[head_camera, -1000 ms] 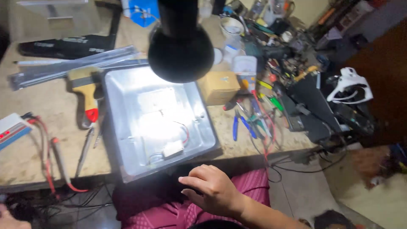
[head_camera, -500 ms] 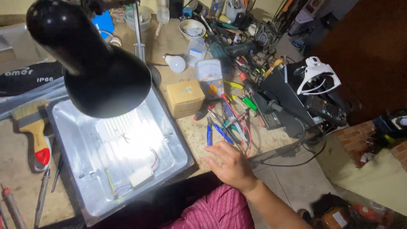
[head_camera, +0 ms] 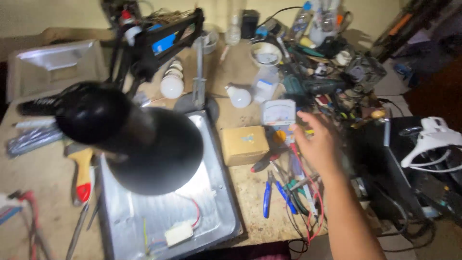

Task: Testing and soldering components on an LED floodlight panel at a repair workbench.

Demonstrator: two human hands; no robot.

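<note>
The right hand was seen right of centre, fingers loosely spread and holding nothing, reaching over a meter (white-faced, with a yellow dial) just beside a cardboard box. Blue-handled pliers were seen below. The left hand was not shown.

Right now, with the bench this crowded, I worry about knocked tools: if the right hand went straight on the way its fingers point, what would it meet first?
Probably the analog meter, just beyond the right hand. The fingers point up-left toward it; height above the bench is unclear.
</note>
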